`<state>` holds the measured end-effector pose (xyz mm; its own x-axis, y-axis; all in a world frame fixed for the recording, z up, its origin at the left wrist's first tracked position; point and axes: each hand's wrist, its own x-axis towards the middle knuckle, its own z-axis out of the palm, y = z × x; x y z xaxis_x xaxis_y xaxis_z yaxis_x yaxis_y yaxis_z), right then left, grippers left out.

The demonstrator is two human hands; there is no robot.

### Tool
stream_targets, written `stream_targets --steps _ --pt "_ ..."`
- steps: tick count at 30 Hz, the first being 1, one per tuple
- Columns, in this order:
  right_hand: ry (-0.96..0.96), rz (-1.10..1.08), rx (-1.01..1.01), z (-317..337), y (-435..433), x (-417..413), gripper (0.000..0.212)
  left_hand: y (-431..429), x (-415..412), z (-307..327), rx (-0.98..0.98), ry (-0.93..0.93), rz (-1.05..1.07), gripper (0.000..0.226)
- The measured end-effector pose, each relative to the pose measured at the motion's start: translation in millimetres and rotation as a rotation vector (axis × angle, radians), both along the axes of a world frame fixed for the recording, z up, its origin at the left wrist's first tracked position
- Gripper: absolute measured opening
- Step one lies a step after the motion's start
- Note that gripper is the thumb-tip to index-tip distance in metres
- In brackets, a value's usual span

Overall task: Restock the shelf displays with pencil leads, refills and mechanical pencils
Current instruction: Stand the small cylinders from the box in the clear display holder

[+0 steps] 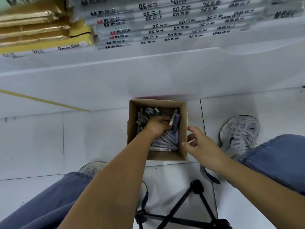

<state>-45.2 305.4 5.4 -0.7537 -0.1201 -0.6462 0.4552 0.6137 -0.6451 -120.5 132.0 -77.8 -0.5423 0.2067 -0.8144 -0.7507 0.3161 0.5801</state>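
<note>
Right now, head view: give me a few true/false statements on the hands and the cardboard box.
1. The left hand is inside the cardboard box. True.
2. The right hand holds a pack. False: it holds nothing, fingers open beside the box's right wall.
3. The box stands on the shelf. False: it stands on the tiled floor.
4. Purple-grey packs lie in the box. True.
</note>
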Motion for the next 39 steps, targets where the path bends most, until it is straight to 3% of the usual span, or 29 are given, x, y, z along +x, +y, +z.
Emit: stream_targets --steps 10,16,22,25,33,39 --pt "-0.006 -0.035 -0.046 -3 1 1 0.051 6 5 -4 0.069 -0.028 -0.036 0.053" --pt "-0.012 -0.039 -0.036 -6 3 1 0.053 17 9 -4 0.072 -0.002 -0.006 0.048" --pt "0.005 -0.042 -0.022 -6 1 2 0.053 22 10 3 0.107 -0.128 0.045 0.026" --pt "0.003 -0.030 -0.020 -6 2 2 0.054 19 13 8 0.155 -0.161 0.080 0.026" --pt "-0.073 0.009 -0.008 6 4 -8 0.059 -32 23 47 0.127 -0.003 0.054 0.015" --pt "-0.051 0.006 0.014 6 -2 -4 0.052 -16 35 50 -0.003 0.072 0.058 0.010"
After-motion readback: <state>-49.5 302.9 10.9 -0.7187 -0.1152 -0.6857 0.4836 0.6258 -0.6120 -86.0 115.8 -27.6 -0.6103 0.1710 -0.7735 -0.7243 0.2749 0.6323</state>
